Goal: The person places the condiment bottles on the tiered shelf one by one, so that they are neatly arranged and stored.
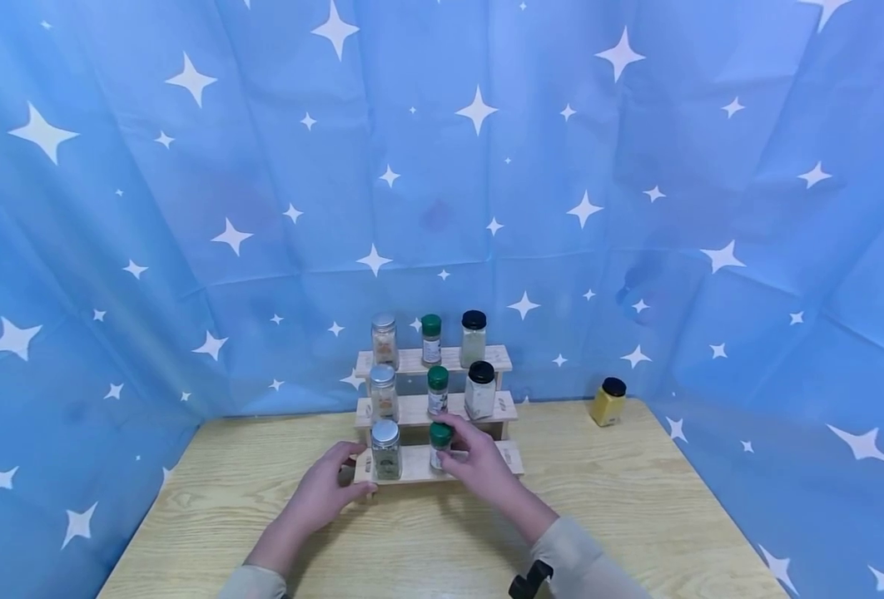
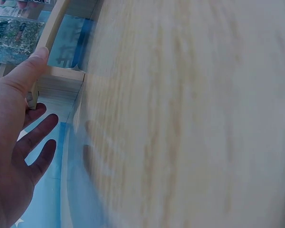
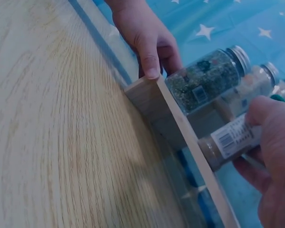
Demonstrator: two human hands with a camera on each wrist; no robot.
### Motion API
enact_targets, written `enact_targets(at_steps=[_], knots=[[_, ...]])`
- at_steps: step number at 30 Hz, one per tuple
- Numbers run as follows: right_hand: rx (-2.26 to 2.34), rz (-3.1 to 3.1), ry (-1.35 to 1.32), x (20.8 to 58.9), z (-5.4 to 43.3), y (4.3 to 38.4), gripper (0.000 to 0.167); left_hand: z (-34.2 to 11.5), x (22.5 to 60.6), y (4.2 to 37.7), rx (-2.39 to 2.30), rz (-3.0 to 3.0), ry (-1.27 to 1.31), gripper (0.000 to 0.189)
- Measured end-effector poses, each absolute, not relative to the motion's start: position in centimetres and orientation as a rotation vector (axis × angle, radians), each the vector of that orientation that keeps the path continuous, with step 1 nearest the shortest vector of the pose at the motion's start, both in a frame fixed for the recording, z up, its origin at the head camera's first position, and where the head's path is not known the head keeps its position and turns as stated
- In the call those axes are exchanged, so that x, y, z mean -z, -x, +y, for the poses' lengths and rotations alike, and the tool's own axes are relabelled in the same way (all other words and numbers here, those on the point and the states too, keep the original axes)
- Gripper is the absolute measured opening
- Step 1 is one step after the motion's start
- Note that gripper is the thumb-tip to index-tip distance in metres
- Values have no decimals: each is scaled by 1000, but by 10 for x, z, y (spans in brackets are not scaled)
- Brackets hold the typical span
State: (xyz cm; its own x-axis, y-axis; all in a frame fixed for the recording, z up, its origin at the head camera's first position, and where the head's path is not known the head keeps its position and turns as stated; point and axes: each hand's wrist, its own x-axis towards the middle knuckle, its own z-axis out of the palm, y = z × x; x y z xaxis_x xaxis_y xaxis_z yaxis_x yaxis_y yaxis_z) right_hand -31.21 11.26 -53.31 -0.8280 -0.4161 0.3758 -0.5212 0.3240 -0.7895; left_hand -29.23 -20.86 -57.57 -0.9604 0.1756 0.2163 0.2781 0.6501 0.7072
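Observation:
A three-tier wooden spice rack (image 1: 418, 467) stands on the table with jars on each step. My left hand (image 1: 324, 492) holds the left end of its lowest shelf, thumb on the front edge (image 2: 51, 35). My right hand (image 1: 481, 466) pinches a small green-capped spice jar (image 1: 439, 453) at the lowest shelf. In the right wrist view this spice jar (image 3: 230, 142) has a white barcode label and brown contents, its base at the shelf board. To its left stands a silver-capped jar of dried herbs (image 1: 386, 453), close to my left hand.
The middle shelf holds a silver-capped jar (image 1: 384, 395), a green-capped jar (image 1: 438, 391) and a black-capped jar (image 1: 480, 391). Similar jars line the top shelf (image 1: 449, 359). A yellow jar with a black cap (image 1: 608, 403) stands at the table's back right. Behind hangs a blue starry curtain (image 1: 442, 183).

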Motion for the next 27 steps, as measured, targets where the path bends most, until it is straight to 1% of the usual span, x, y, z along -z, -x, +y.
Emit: enact_targets(at_steps=[5, 10, 12, 19, 27], knots=[[-1494, -2468, -867, 534, 113, 310, 67, -208, 578, 294, 1187, -2737, 383, 65], [-1489, -2499, -793, 534, 115, 308, 76, -207, 578, 294, 1182, -2728, 397, 65], [-1505, -2499, -765, 534, 115, 308, 77, -208, 577, 294, 1183, -2728, 397, 66], [-1546, -2460, -734, 531, 123, 307, 71, -211, 575, 294, 1150, -2734, 384, 66], [-1528, -2433, -690, 531, 154, 302, 64, -209, 577, 294, 1169, -2739, 395, 67]])
